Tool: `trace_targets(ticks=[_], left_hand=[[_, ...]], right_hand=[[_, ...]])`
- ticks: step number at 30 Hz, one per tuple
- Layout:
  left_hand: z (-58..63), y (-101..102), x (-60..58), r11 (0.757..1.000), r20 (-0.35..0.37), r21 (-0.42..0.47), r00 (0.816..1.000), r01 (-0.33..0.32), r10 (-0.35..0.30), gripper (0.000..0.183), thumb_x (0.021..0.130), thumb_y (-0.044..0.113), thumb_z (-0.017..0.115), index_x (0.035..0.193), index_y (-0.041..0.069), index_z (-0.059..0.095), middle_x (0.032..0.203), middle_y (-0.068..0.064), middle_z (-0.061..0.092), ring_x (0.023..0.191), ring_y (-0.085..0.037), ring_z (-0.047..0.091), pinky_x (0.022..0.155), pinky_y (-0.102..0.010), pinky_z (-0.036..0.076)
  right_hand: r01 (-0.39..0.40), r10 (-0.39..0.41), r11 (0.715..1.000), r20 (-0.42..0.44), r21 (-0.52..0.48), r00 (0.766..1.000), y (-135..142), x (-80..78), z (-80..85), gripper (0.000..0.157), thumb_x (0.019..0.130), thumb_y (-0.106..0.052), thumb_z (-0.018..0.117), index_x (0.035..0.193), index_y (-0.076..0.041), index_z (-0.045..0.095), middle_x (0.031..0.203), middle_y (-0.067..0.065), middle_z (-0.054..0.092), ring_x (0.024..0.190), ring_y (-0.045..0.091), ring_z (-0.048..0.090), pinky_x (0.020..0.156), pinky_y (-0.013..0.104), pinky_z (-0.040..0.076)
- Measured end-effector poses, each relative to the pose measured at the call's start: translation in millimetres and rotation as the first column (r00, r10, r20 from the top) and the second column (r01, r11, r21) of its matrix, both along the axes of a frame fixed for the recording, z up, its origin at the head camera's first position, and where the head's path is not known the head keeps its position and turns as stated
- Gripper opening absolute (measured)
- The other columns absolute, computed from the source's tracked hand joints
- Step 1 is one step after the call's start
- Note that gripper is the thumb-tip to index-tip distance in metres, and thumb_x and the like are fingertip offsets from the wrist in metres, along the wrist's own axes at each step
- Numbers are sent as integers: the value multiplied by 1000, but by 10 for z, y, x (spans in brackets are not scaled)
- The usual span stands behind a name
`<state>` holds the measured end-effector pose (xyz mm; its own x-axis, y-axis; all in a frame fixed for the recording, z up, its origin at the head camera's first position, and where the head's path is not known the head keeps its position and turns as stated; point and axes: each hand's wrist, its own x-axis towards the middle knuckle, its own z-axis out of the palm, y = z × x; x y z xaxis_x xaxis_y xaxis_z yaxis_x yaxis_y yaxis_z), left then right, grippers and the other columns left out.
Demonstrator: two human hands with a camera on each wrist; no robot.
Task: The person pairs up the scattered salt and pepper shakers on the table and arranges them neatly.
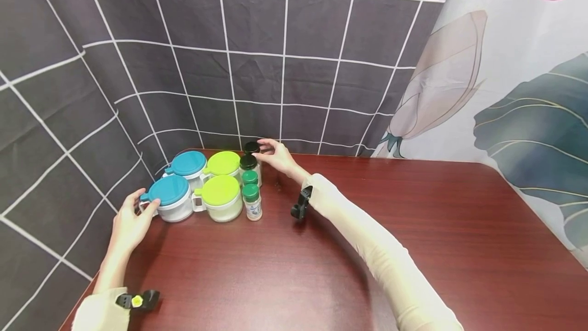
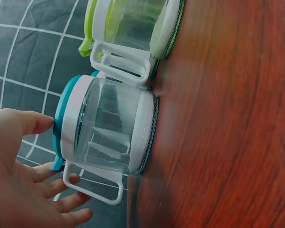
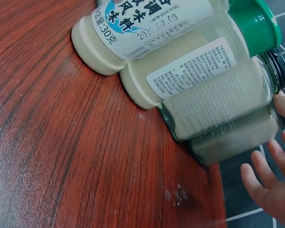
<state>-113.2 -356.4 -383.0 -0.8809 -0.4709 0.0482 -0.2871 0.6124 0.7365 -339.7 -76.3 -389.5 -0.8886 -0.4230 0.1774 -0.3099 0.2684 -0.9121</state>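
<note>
My left hand (image 1: 130, 221), loosely open, touches the near blue-lidded jar (image 1: 172, 203); my right hand (image 1: 277, 159), also open, touches the nearer black-capped bottle (image 1: 249, 163), probably for supporting the things between on the table (image 1: 275, 269).

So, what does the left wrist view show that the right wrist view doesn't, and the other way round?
Only the left wrist view shows the left grip, its thumb at the edge of a blue lid, the clear pot under that lid with its white handle, and a lime-lidded pot beside it.

Only the right wrist view shows the right grip by the black lids, a row of printed bottles, and a green lid.

Both show the red-brown table and the dark, white-lined cloth.
</note>
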Motion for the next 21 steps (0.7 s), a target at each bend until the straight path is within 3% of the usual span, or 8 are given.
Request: trace_targets(ticks=[8, 17, 21], left_hand=[[-10, 9, -9, 1000, -23, 25, 1000, -13, 13, 59, 98, 30, 49, 144, -3, 32, 142, -35, 39, 133, -46, 38, 110, -55, 32], [-6, -34, 33, 999, -20, 28, 1000, 14, -14, 56, 98, 31, 48, 141, -3, 38, 138, -35, 43, 128, -46, 44, 106, -54, 35], [-16, -69, 50, 1000, -18, 15, 999, 28, -27, 55, 97, 32, 49, 140, -3, 40, 135, -35, 45, 126, -45, 47, 91, -25, 42]], right_hand=[[-80, 81, 997, -56, 15, 995, -20, -2, -8, 40, 91, -7, 64, 129, 0, 54, 126, 19, 61, 108, 32, 64, 78, 19, 49], [-52, 60, 996, -113, 74, 992, -9, 10, -8, 38, 92, -10, 63, 127, -1, 52, 125, 18, 61, 105, 31, 64, 83, 22, 50], [-25, 33, 997, -106, 75, 994, 25, 5, -6, 41, 91, -12, 64, 128, -1, 50, 123, 19, 61, 106, 32, 64, 86, 27, 52]])
